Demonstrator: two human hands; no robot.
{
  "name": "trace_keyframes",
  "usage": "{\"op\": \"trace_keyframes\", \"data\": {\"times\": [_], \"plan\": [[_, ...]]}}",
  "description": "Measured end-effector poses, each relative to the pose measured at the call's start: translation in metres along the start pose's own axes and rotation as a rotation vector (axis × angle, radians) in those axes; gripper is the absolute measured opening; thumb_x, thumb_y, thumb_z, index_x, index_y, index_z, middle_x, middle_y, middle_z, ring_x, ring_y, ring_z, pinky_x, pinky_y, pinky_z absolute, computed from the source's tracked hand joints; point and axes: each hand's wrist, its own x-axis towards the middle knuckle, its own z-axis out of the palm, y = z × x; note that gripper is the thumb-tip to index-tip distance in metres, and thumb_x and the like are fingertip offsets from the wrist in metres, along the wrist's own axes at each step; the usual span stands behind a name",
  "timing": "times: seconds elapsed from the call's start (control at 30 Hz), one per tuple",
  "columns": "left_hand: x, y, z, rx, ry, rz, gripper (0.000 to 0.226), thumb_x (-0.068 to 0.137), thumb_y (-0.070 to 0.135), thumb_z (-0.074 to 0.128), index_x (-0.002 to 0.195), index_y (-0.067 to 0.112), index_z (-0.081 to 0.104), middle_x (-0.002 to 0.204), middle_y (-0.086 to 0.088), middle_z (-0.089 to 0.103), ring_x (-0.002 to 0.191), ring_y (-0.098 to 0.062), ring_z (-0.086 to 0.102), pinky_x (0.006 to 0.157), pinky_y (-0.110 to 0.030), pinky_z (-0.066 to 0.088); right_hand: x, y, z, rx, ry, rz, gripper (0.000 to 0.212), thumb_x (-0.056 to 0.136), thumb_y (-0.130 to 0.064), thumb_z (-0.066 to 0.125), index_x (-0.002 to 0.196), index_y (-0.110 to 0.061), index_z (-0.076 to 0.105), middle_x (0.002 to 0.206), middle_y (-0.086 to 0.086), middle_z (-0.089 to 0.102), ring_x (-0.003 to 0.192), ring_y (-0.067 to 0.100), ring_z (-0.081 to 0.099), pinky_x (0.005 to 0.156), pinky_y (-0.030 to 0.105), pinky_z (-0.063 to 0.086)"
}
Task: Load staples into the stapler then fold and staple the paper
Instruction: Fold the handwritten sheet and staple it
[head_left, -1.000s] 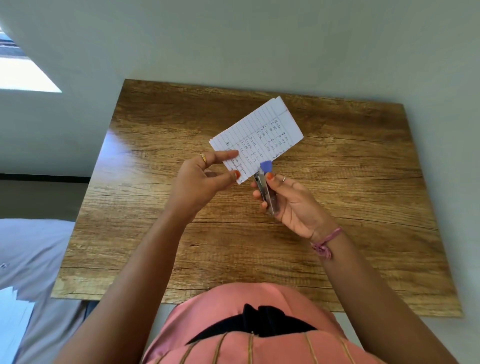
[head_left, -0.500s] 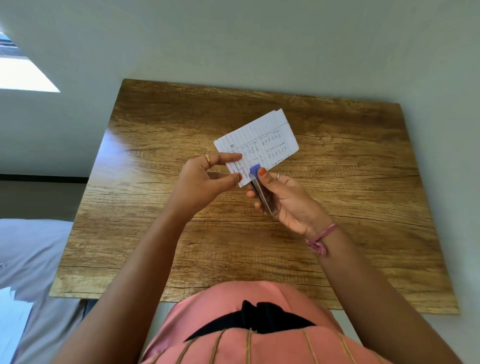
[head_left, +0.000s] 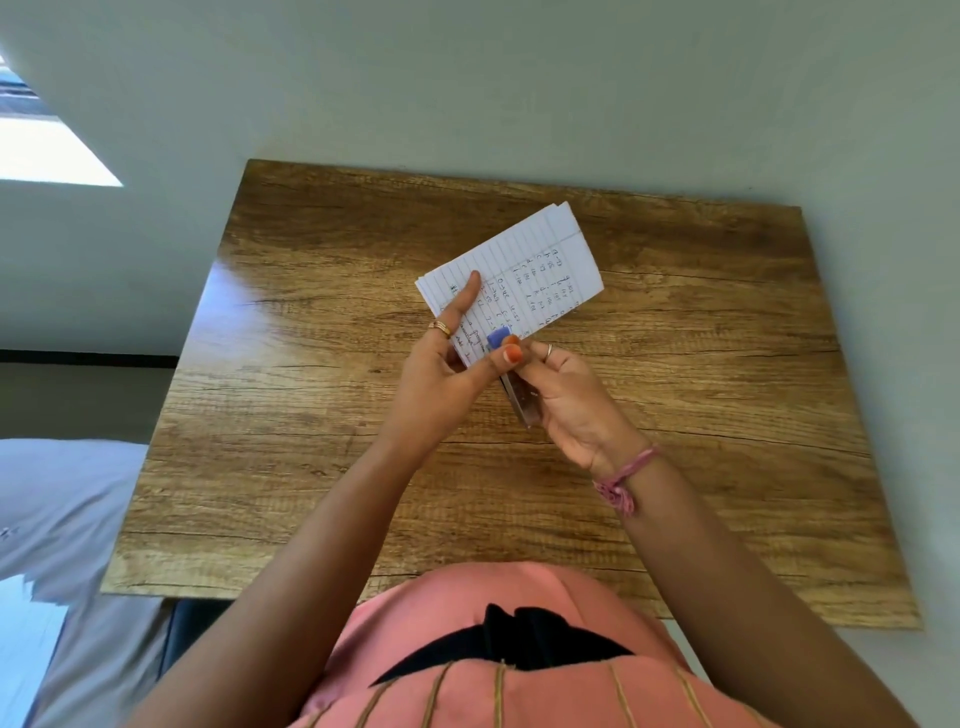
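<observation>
- The wooden surface (head_left: 701, 415) fills the middle of the frame; we see nothing lying on it.
- The folded paper (head_left: 524, 270), lined and handwritten, is held above the surface just above centre. We judge the folding done and the stapling under way.
- Our left hand (head_left: 441, 374) pinches the paper's lower left edge, forefinger laid on the sheet.
- Our right hand (head_left: 571, 400) grasps the stapler (head_left: 511, 374), a slim metal one with a blue tip, its mouth at the paper's lower edge.
- Whether a staple is in, we cannot tell.
</observation>
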Motion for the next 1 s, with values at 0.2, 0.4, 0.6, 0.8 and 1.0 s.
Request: {"op": "trace_keyframes", "data": {"times": [0.2,0.4,0.6,0.8,1.0], "plan": [[0.0,-0.003,0.003,0.044,0.062,0.013,0.065,0.084,0.013,0.07,0.133,0.047,0.044,0.135,-0.001,0.056,0.12,-0.012,0.057,0.097,-0.039,0.051,0.001,0.003,0.006,-0.079,0.074,-0.047,0.018,0.09,-0.03,0.06,0.1,-0.019,0.07,0.09,0.011,0.058,0.06,0.003,0.047,0.047,0.018,0.033],[0.004,0.003,-0.005,-0.011,0.002,-0.086,0.059,0.081,0.008,0.071,0.134,0.024,0.051,0.116,-0.005,0.069,0.108,-0.015,0.065,0.091,-0.031,0.054,0.0,0.004,0.009,-0.081,0.084,-0.053,0.016,0.086,-0.034,0.062,0.093,-0.024,0.074,0.092,0.014,0.057,0.079,0.022,0.048,0.054,0.025,0.031],[0.005,0.01,-0.019,-0.139,0.0,-0.142,0.04,0.087,0.016,0.061,0.127,0.015,0.057,0.117,-0.008,0.067,0.105,-0.023,0.067,0.087,-0.041,0.056,0.0,0.0,0.005,-0.07,0.036,-0.028,0.015,0.089,-0.031,0.063,0.094,-0.019,0.07,0.08,-0.001,0.071,0.079,0.012,0.061,0.048,0.017,0.038],[0.007,0.015,-0.027,-0.099,0.02,-0.115,0.037,0.091,-0.002,0.054,0.126,0.008,0.057,0.113,-0.01,0.068,0.093,-0.019,0.069,0.069,-0.028,0.059,-0.004,-0.007,-0.002,0.101,-0.106,0.039,0.031,0.078,-0.028,0.066,0.105,-0.012,0.066,0.094,0.003,0.073,0.081,0.012,0.067,0.071,0.025,0.053],[0.006,0.019,-0.026,-0.101,0.035,-0.093,0.035,0.092,-0.002,0.054,0.122,0.013,0.06,0.108,-0.004,0.071,0.092,-0.018,0.069,0.077,-0.032,0.059,-0.004,-0.015,-0.008,0.238,-0.121,0.068,0.041,0.076,-0.028,0.067,0.11,-0.005,0.063,0.096,0.008,0.071,0.08,0.013,0.067,0.064,0.024,0.056]]}}
